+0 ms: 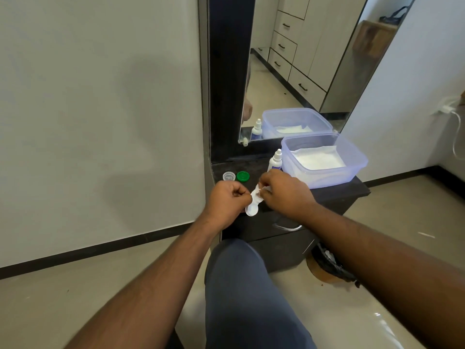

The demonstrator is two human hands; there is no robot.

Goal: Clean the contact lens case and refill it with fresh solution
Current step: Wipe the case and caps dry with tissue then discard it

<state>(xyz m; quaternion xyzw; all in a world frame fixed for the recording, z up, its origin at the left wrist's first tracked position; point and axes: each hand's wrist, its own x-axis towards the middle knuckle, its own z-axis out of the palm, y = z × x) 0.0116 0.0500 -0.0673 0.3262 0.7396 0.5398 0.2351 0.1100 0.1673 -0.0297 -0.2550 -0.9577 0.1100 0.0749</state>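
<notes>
While both caps (236, 176) lie beyond the knuckles, the left hand (226, 197) pinches the lens case (253, 205) as the right hand (281, 191) pinches a tissue into it; wiping seems underway, refilling from the solution bottle (275, 161) next.

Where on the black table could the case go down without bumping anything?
The bare strip of dark tabletop in front of the plastic tub, toward the near right edge, looks free. The left back is crowded: the clear cap, green cap and solution bottle sit close together. Both hands hold the lens case over the front edge.
</notes>
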